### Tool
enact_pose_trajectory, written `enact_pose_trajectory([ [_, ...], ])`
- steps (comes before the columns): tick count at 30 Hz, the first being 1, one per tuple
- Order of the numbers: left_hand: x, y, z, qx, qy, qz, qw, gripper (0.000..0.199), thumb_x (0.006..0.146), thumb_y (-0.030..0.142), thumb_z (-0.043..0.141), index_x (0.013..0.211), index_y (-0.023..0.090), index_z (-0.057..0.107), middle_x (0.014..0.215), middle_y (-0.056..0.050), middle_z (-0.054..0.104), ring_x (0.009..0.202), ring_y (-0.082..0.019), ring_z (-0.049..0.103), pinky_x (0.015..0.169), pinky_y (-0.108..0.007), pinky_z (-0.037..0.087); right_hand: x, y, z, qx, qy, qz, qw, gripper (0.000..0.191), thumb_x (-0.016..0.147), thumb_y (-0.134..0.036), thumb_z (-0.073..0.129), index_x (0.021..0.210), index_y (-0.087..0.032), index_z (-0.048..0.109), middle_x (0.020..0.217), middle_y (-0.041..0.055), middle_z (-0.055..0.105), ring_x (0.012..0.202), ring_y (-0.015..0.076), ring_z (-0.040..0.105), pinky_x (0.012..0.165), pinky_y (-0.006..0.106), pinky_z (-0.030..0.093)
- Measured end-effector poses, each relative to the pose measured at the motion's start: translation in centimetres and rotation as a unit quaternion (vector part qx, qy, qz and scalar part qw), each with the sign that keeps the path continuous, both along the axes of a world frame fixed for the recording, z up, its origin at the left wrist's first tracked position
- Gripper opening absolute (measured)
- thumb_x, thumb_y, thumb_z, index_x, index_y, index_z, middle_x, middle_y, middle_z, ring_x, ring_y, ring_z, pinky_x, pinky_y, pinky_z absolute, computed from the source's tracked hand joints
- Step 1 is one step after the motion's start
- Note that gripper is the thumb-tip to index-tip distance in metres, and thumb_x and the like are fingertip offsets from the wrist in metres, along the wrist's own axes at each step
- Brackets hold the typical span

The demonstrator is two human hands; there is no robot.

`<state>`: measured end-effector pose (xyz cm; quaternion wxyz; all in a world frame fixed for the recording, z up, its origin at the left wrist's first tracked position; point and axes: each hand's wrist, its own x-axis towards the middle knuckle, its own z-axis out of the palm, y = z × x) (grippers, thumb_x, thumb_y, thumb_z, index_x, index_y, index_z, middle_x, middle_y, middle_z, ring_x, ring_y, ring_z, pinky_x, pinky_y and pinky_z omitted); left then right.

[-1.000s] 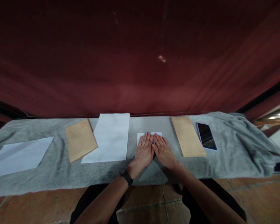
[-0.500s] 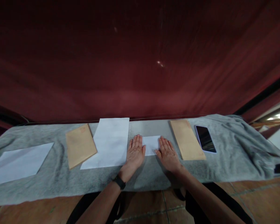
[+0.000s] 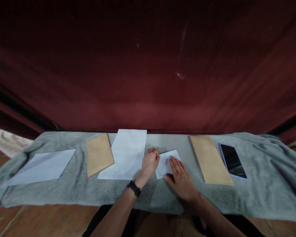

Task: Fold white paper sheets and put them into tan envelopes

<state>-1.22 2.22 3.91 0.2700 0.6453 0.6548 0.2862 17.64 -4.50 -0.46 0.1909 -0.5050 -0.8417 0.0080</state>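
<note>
A small folded white sheet of paper (image 3: pixel 162 166) lies slightly turned on the grey cloth, between my two hands. My left hand (image 3: pixel 150 161), with a black watch at the wrist, pinches the paper's upper left corner. Flat across the right part of the same paper rests my right hand (image 3: pixel 181 177), its fingers stretched out. Close by on the left is a large white sheet (image 3: pixel 129 154), partly under a brown envelope (image 3: pixel 99 154).
Grey cloth (image 3: pixel 74 194) covers the long narrow surface. To the right lie a stack of brown envelopes (image 3: pixel 210 159) and a phone (image 3: pixel 233 161). Another white sheet (image 3: pixel 43 166) is at the far left. A dark red wall-like panel (image 3: pixel 148 82) rises behind.
My left hand has gone from lying flat to pinching the paper's corner. The folded paper has turned a little, and my right hand has slid onto it. The view has shifted too.
</note>
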Motion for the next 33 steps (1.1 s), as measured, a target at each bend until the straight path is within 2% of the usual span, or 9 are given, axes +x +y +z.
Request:
enact_pose_trajectory([
  [10, -0.6, -1.2, -1.0, -0.093, -0.202, 0.046, 0.974, 0.013, 0.083, 0.026, 0.057, 0.073, 0.019, 0.062, 0.058, 0.003, 0.055, 0.049, -0.014, 0.054, 0.046, -0.023, 0.041, -2.0, -1.6, 0.6, 0.031, -0.004, 0.030, 0.999, 0.082, 0.095, -0.055, 0.055, 0.159, -0.010, 0.029, 0.159, 0.0186, 0.041, 0.146, 0.0342, 0.039, 0.121, 0.054, 0.029],
  [15, -1.8, -1.0, 0.3, -0.069, -0.232, 0.073, 0.968, 0.030, 0.087, 0.046, 0.057, 0.077, 0.019, 0.067, 0.067, -0.004, 0.066, 0.059, -0.019, 0.064, 0.055, -0.029, 0.050, -0.8, -0.4, 2.2, -0.016, 0.078, 0.037, 0.996, 0.055, 0.097, -0.016, 0.038, 0.151, -0.019, 0.047, 0.150, 0.0106, 0.055, 0.134, 0.0256, 0.055, 0.115, 0.044, 0.041],
  [17, -4.5, -0.5, 1.3, -0.035, -0.201, 0.112, 0.973, 0.033, 0.090, 0.048, 0.055, 0.081, 0.018, 0.068, 0.077, -0.007, 0.070, 0.074, -0.022, 0.068, 0.069, -0.033, 0.054, 0.3, 0.5, 3.5, -0.047, 0.165, 0.034, 0.985, 0.052, 0.097, -0.019, 0.037, 0.147, -0.022, 0.053, 0.144, 0.0091, 0.061, 0.129, 0.0250, 0.059, 0.111, 0.043, 0.046],
  [20, -10.8, -0.6, 2.9, 0.027, -0.101, 0.212, 0.972, 0.038, 0.089, 0.037, 0.061, 0.119, 0.015, 0.063, 0.119, -0.016, 0.067, 0.118, -0.030, 0.061, 0.099, -0.042, 0.047, 2.1, 1.8, 5.5, -0.115, 0.338, -0.012, 0.934, 0.043, 0.101, -0.038, 0.041, 0.134, -0.023, 0.064, 0.131, 0.0085, 0.069, 0.119, 0.0270, 0.065, 0.103, 0.042, 0.051],
  [22, -15.4, -1.6, 3.6, 0.039, 0.167, 0.339, 0.925, 0.054, 0.090, 0.043, 0.061, 0.135, 0.014, 0.053, 0.133, -0.019, 0.061, 0.129, -0.034, 0.054, 0.104, -0.047, 0.045, 3.0, 2.3, 6.0, -0.163, 0.448, -0.083, 0.875, 0.046, 0.098, -0.053, 0.049, 0.118, -0.018, 0.071, 0.111, 0.0104, 0.076, 0.101, 0.0286, 0.071, 0.088, 0.039, 0.057],
  [25, -20.4, -3.9, 3.8, 0.005, 0.225, 0.417, 0.881, 0.078, 0.084, 0.046, 0.070, 0.142, 0.003, 0.042, 0.144, -0.033, 0.047, 0.135, -0.052, 0.044, 0.103, -0.063, 0.041, 3.6, 2.8, 5.7, -0.228, 0.572, -0.154, 0.773, 0.051, 0.087, -0.062, 0.062, 0.104, -0.015, 0.074, 0.089, 0.0096, 0.078, 0.077, 0.0271, 0.072, 0.068, 0.036, 0.057],
  [27, -22.3, -5.4, 3.7, -0.027, 0.235, 0.428, 0.872, 0.080, 0.080, 0.048, 0.075, 0.135, -0.001, 0.046, 0.132, -0.036, 0.055, 0.126, -0.056, 0.051, 0.096, -0.063, 0.045, 3.6, 3.1, 5.0, -0.249, 0.625, -0.157, 0.723, 0.050, 0.081, -0.060, 0.069, 0.104, -0.016, 0.072, 0.088, 0.0087, 0.078, 0.074, 0.0260, 0.071, 0.065, 0.035, 0.056],
  [30, -23.6, -6.4, 3.4, -0.068, 0.274, 0.408, 0.868, 0.072, 0.083, 0.050, 0.073, 0.129, 0.000, 0.047, 0.123, -0.034, 0.062, 0.120, -0.049, 0.059, 0.093, -0.052, 0.049, 3.6, 3.7, 3.9, -0.248, 0.636, -0.149, 0.715, 0.047, 0.074, -0.053, 0.075, 0.105, -0.017, 0.069, 0.090, 0.0079, 0.077, 0.075, 0.0253, 0.070, 0.066, 0.036, 0.056],
  [33, -24.0, -6.2, 3.3, -0.086, 0.303, 0.404, 0.859, 0.065, 0.081, 0.052, 0.073, 0.121, 0.006, 0.051, 0.119, -0.031, 0.065, 0.116, -0.045, 0.063, 0.089, -0.047, 0.051, 3.8, 4.3, 2.8, -0.212, 0.576, -0.152, 0.775, 0.043, 0.073, -0.046, 0.072, 0.106, -0.018, 0.066, 0.090, 0.0067, 0.076, 0.079, 0.0262, 0.070, 0.070, 0.038, 0.057],
])
